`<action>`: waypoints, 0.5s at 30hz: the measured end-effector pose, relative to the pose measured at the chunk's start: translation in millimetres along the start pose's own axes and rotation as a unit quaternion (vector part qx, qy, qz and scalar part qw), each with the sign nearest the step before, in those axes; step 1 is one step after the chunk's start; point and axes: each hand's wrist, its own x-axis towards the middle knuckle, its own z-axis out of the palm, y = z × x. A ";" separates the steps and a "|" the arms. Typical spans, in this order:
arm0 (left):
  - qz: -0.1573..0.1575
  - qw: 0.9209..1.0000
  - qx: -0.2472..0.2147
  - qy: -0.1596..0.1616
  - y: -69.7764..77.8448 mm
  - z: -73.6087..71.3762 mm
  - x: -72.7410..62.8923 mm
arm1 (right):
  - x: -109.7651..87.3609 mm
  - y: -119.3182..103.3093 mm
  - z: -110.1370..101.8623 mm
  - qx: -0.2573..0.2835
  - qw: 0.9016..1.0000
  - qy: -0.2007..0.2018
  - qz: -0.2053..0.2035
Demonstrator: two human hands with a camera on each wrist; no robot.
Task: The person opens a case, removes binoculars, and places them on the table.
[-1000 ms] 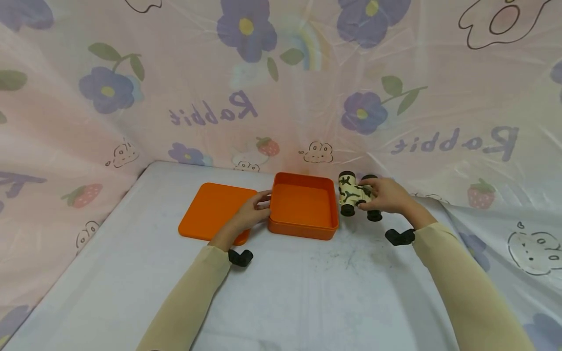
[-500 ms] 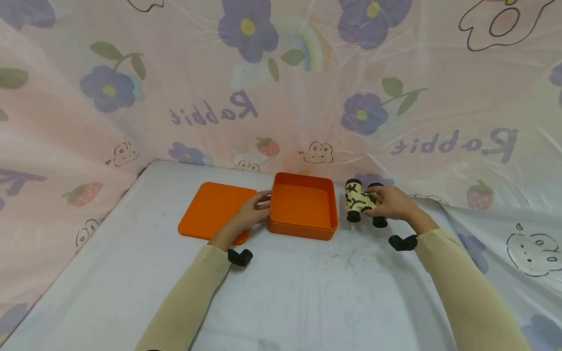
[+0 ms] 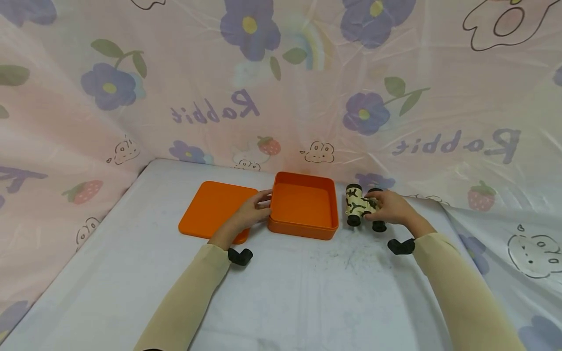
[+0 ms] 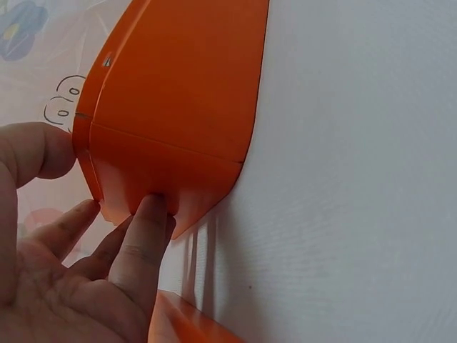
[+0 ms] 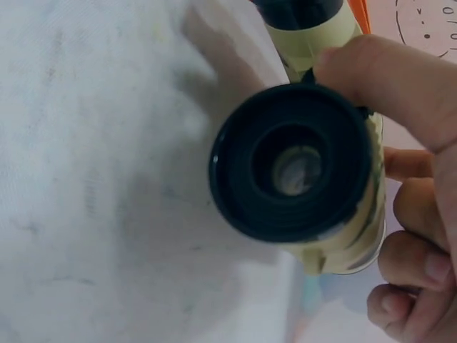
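Observation:
A square orange box (image 3: 303,233) stands with its open side up, and its inside is bare. My left hand (image 3: 248,212) lies against its left wall; in the left wrist view, spread fingertips touch the orange wall (image 4: 171,86) while the thumb touches the rim. To the right of the box, my right hand (image 3: 392,208) grips camouflage-patterned binoculars (image 3: 353,200) between thumb and fingers, round the right barrel. Up close, the right wrist view shows a dark eyepiece (image 5: 239,168). Whether the binoculars touch the table I cannot tell.
A flat orange lid (image 3: 212,208) lies left of the box, partly beneath the left forearm. The white tabletop (image 3: 298,292) has faint dark smudges. A printed curtain (image 3: 290,97) hangs behind and along both sides.
My right hand has moved the binoculars slightly right and down, away from the box's right wall. The left hand, box and lid have stayed in place.

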 end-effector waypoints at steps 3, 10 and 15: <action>-0.002 1.000 0.001 0.001 0.5 0.1 0.1 | 1.6 2.5 2.7 0.002 1.000 0.000 -0.002; -0.010 1.000 0.006 0.003 1.1 0.8 -0.1 | 5.1 7.9 10.3 0.004 1.000 0.000 -0.002; -0.011 1.000 0.004 0.001 1.6 1.3 -0.9 | 4.7 8.1 12.8 0.008 1.000 -0.007 0.001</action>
